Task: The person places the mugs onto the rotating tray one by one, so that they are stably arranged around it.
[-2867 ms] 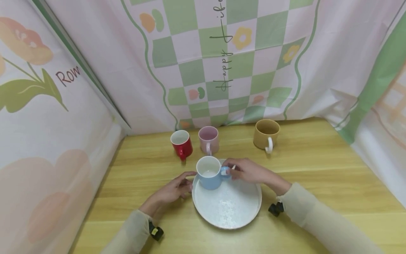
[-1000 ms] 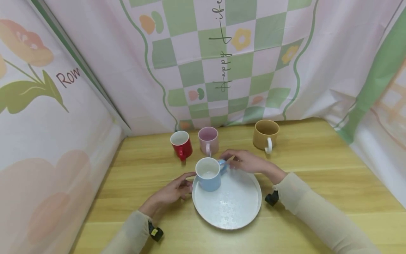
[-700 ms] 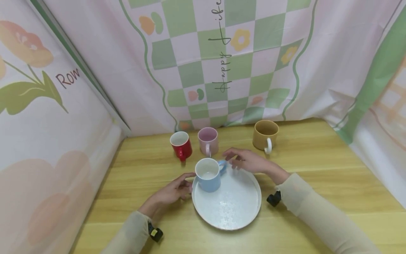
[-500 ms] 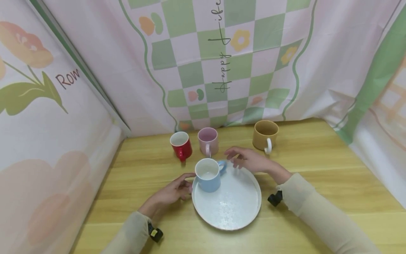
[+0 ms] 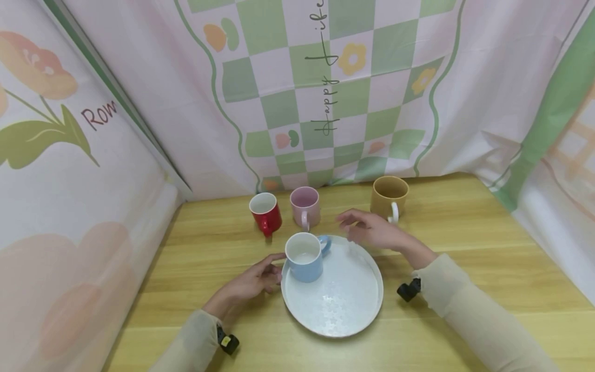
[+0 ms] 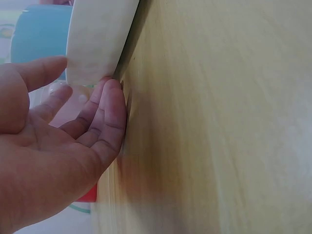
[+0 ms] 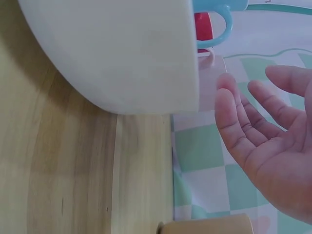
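A light blue mug (image 5: pixel 304 263) with a white inside stands upright on the left back part of a round white tray (image 5: pixel 344 310), its handle (image 5: pixel 326 245) toward the back right. At the tray's left side is my left hand (image 5: pixel 253 279); in the left wrist view its loosely extended fingers (image 6: pixel 113 105) are right at the rim. My right hand (image 5: pixel 372 230) hovers by the tray's back right edge, fingers (image 7: pixel 229 114) loosely bent with nothing between them, apart from the mug's handle.
Behind the tray a red mug (image 5: pixel 266 217) and a pink mug (image 5: pixel 307 204) stand side by side. A mustard mug (image 5: pixel 389 199) with a white handle is beyond my right hand. Printed curtains (image 5: pixel 344 103) border the wooden table (image 5: pixel 204 232).
My right hand has let go of the blue mug's handle and drawn back to the right. The handle has swung toward the back. My left hand stays at the tray.
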